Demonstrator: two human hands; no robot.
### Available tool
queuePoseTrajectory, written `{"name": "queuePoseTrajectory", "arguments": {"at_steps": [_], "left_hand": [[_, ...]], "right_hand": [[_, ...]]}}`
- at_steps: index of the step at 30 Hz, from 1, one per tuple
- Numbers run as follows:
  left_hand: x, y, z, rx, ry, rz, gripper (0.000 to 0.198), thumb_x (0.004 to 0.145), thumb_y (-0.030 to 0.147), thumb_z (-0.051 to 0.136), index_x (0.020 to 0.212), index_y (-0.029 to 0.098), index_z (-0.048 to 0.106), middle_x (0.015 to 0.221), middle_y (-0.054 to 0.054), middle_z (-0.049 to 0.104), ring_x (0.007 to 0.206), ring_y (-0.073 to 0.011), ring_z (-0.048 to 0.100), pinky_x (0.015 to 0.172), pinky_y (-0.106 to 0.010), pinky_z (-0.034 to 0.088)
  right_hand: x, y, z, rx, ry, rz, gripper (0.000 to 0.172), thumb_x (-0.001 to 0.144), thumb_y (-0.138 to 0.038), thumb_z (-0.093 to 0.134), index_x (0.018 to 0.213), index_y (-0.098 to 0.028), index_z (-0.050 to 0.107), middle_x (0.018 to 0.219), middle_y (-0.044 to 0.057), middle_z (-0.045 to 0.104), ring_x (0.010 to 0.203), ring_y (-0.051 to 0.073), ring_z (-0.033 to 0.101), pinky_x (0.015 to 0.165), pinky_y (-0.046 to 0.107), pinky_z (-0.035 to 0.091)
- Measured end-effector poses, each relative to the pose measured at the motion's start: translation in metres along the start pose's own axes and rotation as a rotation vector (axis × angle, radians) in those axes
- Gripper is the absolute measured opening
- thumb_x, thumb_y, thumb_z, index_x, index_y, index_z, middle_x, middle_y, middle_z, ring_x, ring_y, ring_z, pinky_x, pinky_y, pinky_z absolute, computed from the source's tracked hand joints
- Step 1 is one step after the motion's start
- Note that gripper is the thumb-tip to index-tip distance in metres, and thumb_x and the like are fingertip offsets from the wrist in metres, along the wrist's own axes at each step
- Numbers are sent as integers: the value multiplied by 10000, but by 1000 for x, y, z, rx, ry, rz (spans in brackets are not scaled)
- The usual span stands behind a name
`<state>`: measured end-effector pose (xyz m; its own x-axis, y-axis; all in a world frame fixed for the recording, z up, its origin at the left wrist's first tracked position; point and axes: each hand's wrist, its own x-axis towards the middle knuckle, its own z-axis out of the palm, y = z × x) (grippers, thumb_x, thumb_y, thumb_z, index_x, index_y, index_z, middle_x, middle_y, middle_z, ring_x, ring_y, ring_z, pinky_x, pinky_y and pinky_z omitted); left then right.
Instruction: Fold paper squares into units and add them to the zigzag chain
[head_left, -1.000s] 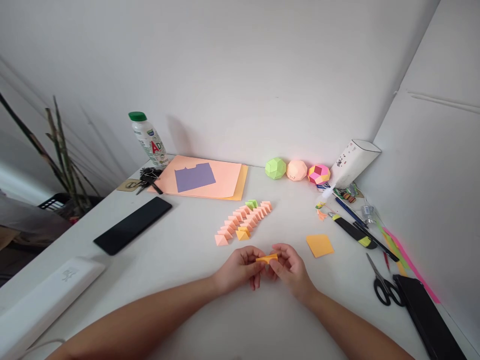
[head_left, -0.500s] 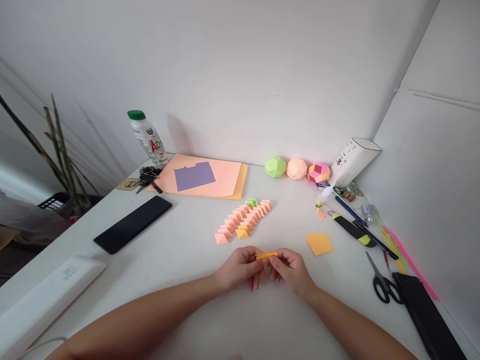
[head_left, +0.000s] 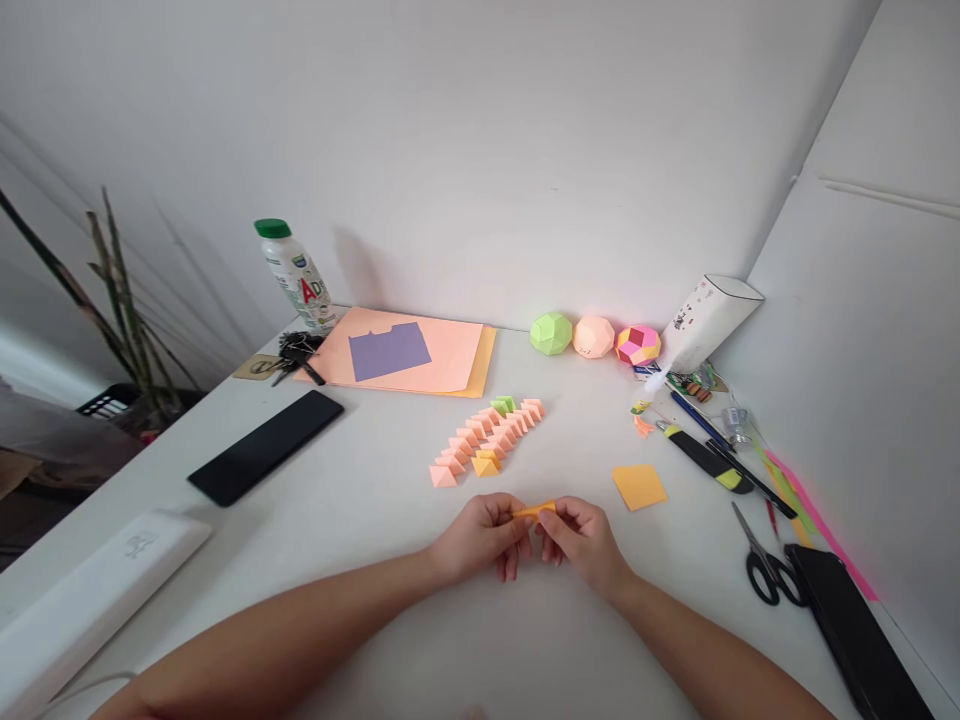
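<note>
A small folded orange paper (head_left: pixel 534 510) is pinched between both hands near the front middle of the table. My left hand (head_left: pixel 484 535) grips its left end, and my right hand (head_left: pixel 585 540) has its right end between thumb and fingers. Just beyond my hands lie two slanting rows of folded pink paper pieces (head_left: pixel 469 435), with green pieces (head_left: pixel 503 405) at the far end and orange ones (head_left: pixel 487 463) at the near end. To the right of my right hand is a flat orange paper stack (head_left: pixel 639 487).
Pink sheets (head_left: pixel 457 355) lie at the back beside a bottle (head_left: pixel 300 280). A black phone (head_left: pixel 266 448) and white box (head_left: pixel 105 600) are left. Paper balls (head_left: pixel 551 334) line the wall. Scissors (head_left: pixel 765 567), a cutter (head_left: pixel 705 460) and a black case (head_left: pixel 859 630) lie right.
The orange paper's outline between my fingers has changed slightly, now narrower toward its middle. Both hands stay in nearly the same place.
</note>
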<state>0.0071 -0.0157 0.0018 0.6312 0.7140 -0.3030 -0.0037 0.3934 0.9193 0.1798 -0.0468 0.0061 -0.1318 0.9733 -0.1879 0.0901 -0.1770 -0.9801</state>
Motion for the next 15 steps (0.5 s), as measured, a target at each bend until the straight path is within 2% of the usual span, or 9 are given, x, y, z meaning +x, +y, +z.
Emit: {"name": "queuePoseTrajectory", "arguments": {"at_steps": [10,15], "left_hand": [[-5,7,3,93,1,7,336,791,504,533,755,179,455,508,39,566,367,-95,506,374,-195,358],[-4,2,3,101,-11,15,284,789,444,544,740,179,456,511,45,554,366,-85,490,373,-190,352]], "right_hand": [[-1,-1,0,20,-21,7,331,789,-462,578,667,-156,554,531,-22,556,440,100,504,435,216,401],[-2,-5,1,-23,-102,-31,211,772,-357,597,716,-155,578,573,-24,535,516,110,502,477,217,402]]}}
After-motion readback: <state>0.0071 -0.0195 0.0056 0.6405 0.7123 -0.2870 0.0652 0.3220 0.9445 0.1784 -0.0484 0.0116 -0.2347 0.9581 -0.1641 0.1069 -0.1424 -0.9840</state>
